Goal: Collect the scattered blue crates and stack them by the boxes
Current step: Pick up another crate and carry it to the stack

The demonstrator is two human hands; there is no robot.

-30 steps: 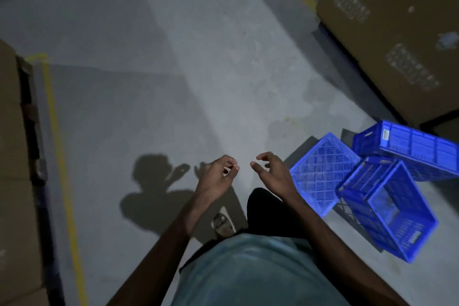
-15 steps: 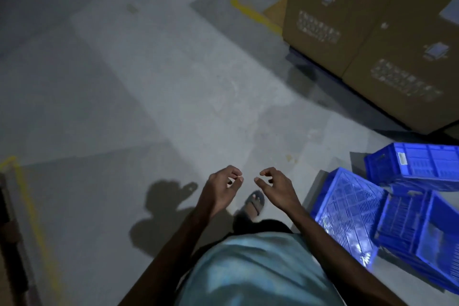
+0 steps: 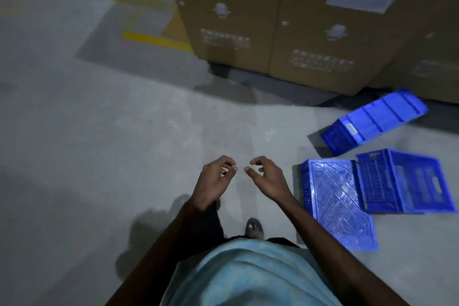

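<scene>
Three blue plastic crates lie scattered on the concrete floor at my right. One crate shows its lattice bottom toward me. A second crate lies on its side against it, open side facing right. A third crate lies tipped near the cardboard boxes. My left hand and my right hand hover side by side in front of me, fingers loosely curled, holding nothing. The right hand is a short way left of the nearest crate, not touching it.
Large brown cardboard boxes with white labels stand ahead and to the right. Yellow floor tape runs left of them. Grey concrete floor stretches to the left. My sandalled foot shows below my hands.
My view has swung right and toward the boxes, which now fill the top. The crates have spread out in view. Both hands keep the same loose, empty pose.
</scene>
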